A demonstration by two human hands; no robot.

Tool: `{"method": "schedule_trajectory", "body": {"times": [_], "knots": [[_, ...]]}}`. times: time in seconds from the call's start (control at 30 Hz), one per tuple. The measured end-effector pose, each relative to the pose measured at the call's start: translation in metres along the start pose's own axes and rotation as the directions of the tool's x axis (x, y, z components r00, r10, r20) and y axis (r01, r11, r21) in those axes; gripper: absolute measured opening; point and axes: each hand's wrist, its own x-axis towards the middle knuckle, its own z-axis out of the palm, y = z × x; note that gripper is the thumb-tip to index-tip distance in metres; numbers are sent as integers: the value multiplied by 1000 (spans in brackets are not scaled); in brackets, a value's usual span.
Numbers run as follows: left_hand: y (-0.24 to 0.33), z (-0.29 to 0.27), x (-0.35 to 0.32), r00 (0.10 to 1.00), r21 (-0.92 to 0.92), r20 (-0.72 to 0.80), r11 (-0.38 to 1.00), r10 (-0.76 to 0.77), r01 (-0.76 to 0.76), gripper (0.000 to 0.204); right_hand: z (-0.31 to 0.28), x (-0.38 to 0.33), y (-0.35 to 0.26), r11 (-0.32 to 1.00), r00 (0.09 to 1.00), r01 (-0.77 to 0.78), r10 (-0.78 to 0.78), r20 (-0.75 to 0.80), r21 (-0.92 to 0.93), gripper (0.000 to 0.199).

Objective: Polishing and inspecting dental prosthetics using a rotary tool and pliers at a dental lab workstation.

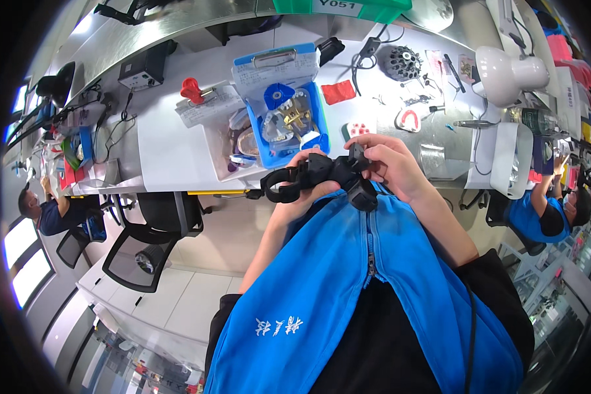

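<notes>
A black jointed device (322, 169) with round loops and small block-like parts is held between my two hands, just in front of the table edge. My left hand (294, 207) wraps round its left part, with the fingers partly hidden behind it. My right hand (395, 167) pinches its upper right block between thumb and fingers. Whether it is one piece or two lying together, I cannot tell. Just beyond my hands stands a blue box (279, 160) with dental casts (279, 128), a brass-coloured metal part (300, 118) and a blue piece (278, 96) inside.
Left of the box are a clear tray (215, 148) and a red clip (192, 90) on paper. A red sheet (338, 92), a pink arch-shaped piece (409, 120), a round bur stand (402, 63) and a white lamp (513, 75) lie rightward. Chairs (152, 236) and co-workers flank me.
</notes>
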Motion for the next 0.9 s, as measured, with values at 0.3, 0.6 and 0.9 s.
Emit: {"method": "schedule_trajectory", "body": {"times": [0.3, 0.6, 0.9], "knots": [[18, 24, -28, 991, 216, -6, 968, 133, -128, 56, 15, -42, 25, 823, 943, 263, -330, -46, -503, 29], [9, 15, -27, 992, -16, 129, 1000, -14, 16, 64, 5, -50, -1, 657, 937, 349, -255, 239, -668, 40], [16, 17, -17, 947, -175, 282, 963, -152, 206, 69, -15, -42, 9, 467, 764, 644, -434, 478, -606, 38]]}}
